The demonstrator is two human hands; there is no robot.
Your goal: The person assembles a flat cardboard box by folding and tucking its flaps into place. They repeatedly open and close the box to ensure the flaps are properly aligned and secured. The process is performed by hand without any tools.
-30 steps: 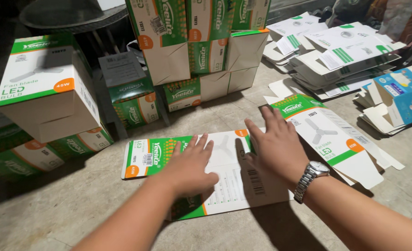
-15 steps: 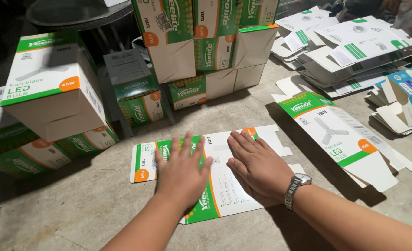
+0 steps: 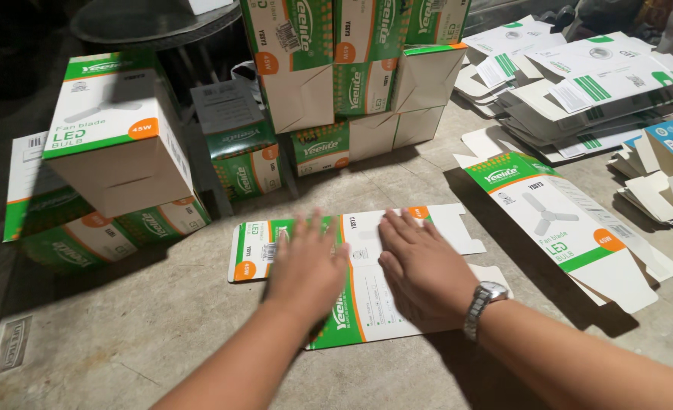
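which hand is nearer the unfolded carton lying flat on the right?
Right. The right hand lies nearer the unfolded carton; the left hand is farther away, beyond the right hand.

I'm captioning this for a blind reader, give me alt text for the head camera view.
Both hands, left and right, press palms-down on a flattened green-and-white carton on a grey floor. Assembled boxes stand behind; more flat cartons are stacked at right.
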